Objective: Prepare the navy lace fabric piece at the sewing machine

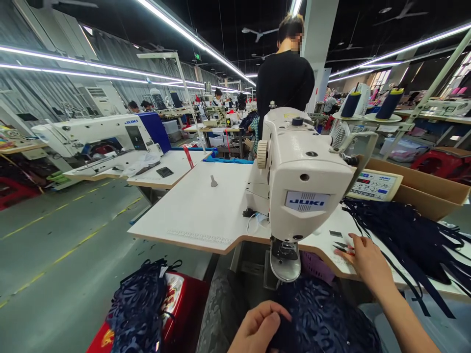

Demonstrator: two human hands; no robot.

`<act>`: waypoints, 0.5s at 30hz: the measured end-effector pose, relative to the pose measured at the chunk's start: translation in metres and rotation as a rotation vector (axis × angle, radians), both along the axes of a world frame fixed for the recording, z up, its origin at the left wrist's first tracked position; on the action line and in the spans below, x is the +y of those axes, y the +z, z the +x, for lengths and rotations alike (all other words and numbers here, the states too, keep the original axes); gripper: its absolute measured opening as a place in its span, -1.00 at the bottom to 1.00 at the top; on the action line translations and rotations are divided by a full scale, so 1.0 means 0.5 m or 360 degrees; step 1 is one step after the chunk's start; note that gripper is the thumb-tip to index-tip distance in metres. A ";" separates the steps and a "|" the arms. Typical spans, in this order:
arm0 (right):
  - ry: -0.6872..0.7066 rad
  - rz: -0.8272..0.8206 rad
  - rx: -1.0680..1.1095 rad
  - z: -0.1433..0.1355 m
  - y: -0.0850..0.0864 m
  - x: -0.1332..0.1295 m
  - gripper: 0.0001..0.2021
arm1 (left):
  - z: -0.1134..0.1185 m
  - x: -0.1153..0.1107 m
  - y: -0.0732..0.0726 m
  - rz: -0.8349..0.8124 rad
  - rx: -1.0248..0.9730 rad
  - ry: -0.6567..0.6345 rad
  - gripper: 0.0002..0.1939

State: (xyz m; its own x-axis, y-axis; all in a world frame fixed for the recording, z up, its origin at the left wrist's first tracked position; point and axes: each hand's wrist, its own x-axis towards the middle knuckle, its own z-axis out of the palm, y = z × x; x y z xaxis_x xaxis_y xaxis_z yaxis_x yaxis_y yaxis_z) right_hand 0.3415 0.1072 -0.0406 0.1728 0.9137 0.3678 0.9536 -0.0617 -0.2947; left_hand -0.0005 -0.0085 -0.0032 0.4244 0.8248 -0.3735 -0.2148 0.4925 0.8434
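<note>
A white JUKI sewing machine (301,181) stands on a white table (206,211) in front of me. Dark navy lace fabric (324,318) lies in my lap below the machine's arm and presser foot (285,255). My left hand (257,328) pinches the edge of this fabric at the bottom of the view. My right hand (366,262) rests on the table edge to the right of the machine, its fingertips on small snips (344,247). A pile of navy straps (401,235) lies just beyond that hand.
A red stool with more navy lace pieces (140,309) stands at my left. A control panel (373,185) and a cardboard box (423,189) sit at the right. A person in black (285,81) stands behind the machine. Other sewing stations (110,142) line the grey aisle.
</note>
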 end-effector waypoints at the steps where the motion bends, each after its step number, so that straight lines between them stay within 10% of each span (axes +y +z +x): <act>1: 0.0013 0.0022 0.0026 0.003 0.002 0.009 -0.21 | 0.001 0.002 0.001 0.0014 -0.0017 0.0005 -0.49; 10: 0.0740 -0.0337 0.0711 -0.198 0.043 -0.161 -0.52 | 0.012 0.007 0.012 0.0033 -0.0152 0.0109 -0.64; 15: 0.0873 -0.0786 0.1539 -0.302 0.053 -0.253 -0.43 | 0.005 0.007 0.015 0.0667 0.0362 -0.0110 -0.68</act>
